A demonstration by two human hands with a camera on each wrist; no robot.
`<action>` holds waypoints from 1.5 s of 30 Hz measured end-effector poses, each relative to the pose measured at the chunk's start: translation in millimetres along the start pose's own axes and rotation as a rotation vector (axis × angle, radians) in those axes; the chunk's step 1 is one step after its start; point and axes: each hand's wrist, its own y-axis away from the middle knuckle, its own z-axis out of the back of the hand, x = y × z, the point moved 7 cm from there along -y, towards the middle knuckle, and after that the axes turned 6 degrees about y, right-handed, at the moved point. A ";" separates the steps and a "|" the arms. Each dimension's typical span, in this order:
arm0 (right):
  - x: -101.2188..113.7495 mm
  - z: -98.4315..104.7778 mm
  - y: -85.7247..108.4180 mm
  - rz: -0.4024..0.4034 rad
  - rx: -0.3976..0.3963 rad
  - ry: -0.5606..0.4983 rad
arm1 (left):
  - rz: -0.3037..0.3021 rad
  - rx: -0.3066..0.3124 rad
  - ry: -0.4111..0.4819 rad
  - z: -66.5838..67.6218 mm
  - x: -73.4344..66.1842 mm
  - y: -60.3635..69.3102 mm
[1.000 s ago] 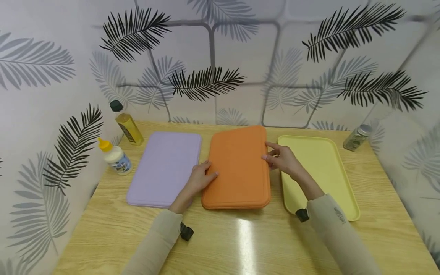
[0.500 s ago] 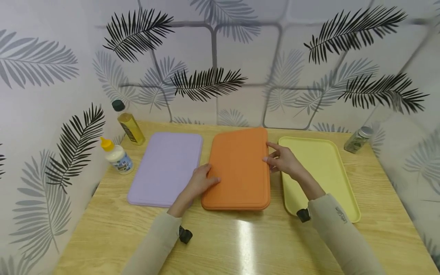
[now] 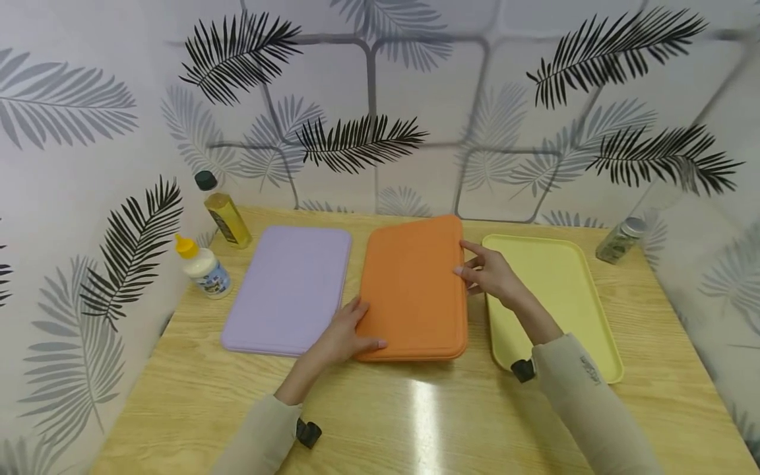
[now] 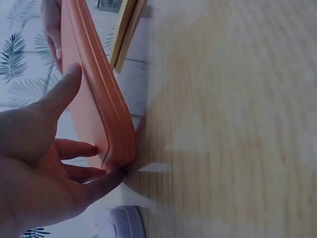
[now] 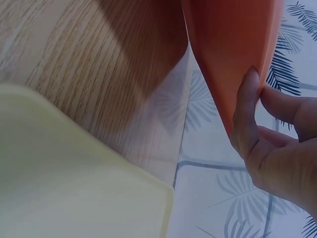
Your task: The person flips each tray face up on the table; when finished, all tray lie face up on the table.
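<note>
An orange tray [image 3: 412, 290] lies bottom-up in the middle of the head view, its right side tilted up off the table. My right hand [image 3: 488, 274] pinches its right edge; in the right wrist view the thumb is on one face and the fingers [image 5: 246, 109] are on the other. My left hand [image 3: 341, 333] holds the near left corner, its thumb [image 4: 64, 91] on the upper face and its fingers at the edge. To the left a lilac tray [image 3: 291, 287] lies bottom-up. A yellow tray [image 3: 552, 297] lies face up at the right, partly behind my right forearm.
Glue in a white bottle with a yellow cap [image 3: 204, 269] stands at the table's left edge. Behind it is a bottle of yellow liquid [image 3: 228, 218] with a dark cap. A small jar [image 3: 620, 241] stands at the back right. Patterned walls border the wooden table [image 3: 380, 422].
My left hand has slid toward me along the orange tray's left edge, down to its near corner. My right hand keeps its pinch, and the tray has barely moved.
</note>
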 end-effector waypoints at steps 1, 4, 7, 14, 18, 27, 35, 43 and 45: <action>0.3 0.2 0.4 -0.001 -0.002 -0.002 | -0.001 0.014 -0.007 -1.8 -0.9 2.5; 0.6 0.7 1.3 -0.014 -0.015 -0.011 | -0.011 0.044 -0.031 -7.3 -2.2 7.5; 1.6 -0.5 1.4 -0.020 -0.016 -0.024 | -0.024 0.047 -0.068 -10.7 -3.4 11.0; 5.5 -0.9 0.6 -0.017 -0.028 -0.032 | -0.040 0.018 -0.108 -12.3 -7.5 17.5; 8.3 0.0 0.5 -0.010 -0.034 -0.049 | -0.047 0.007 -0.115 -11.3 -10.6 20.1; 21.1 3.6 4.4 -0.002 -0.059 -0.081 | -0.112 0.013 -0.141 -14.4 -22.2 29.3; 38.4 7.2 6.1 0.035 -0.078 -0.063 | -0.117 0.006 -0.150 -19.1 -26.4 31.9; 49.0 7.0 5.3 0.058 -0.071 -0.065 | -0.137 -0.020 -0.128 -21.7 -30.3 35.6; 52.3 6.6 5.1 0.064 -0.068 -0.065 | -0.150 -0.026 -0.123 -22.0 -31.5 35.7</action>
